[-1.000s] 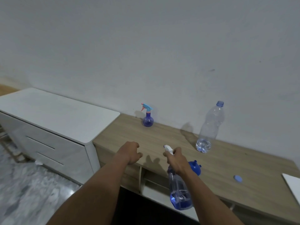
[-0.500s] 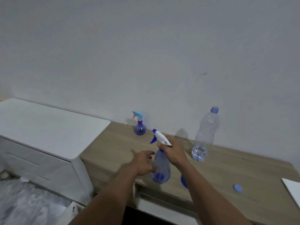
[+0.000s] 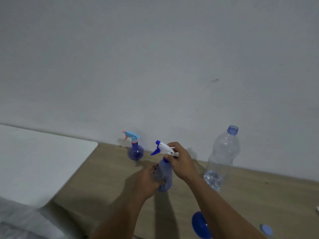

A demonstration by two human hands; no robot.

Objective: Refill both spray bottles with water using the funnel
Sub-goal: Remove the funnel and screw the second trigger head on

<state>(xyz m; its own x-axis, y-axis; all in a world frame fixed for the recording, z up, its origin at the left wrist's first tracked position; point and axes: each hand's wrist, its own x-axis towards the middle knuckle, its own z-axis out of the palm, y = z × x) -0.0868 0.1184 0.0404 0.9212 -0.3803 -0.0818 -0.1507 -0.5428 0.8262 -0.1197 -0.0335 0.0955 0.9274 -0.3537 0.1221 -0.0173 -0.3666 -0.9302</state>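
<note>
Upright on the matte wood-grain tabletop (image 3: 107,178) stands a translucent blue spray bottle (image 3: 166,175), its tapered plastic body wrapped by the left hand (image 3: 149,180). Meanwhile the right hand (image 3: 180,161) clasps the glossy white trigger head (image 3: 164,148) at the neck. At ten o'clock from it sits a small round-bellied spray bottle (image 3: 135,151). At three o'clock rises a clear ribbed water bottle (image 3: 221,157), uncapped, with a little water. The rounded blue funnel (image 3: 200,225) lies at five o'clock, a pale blue cap (image 3: 266,230) beyond it.
</note>
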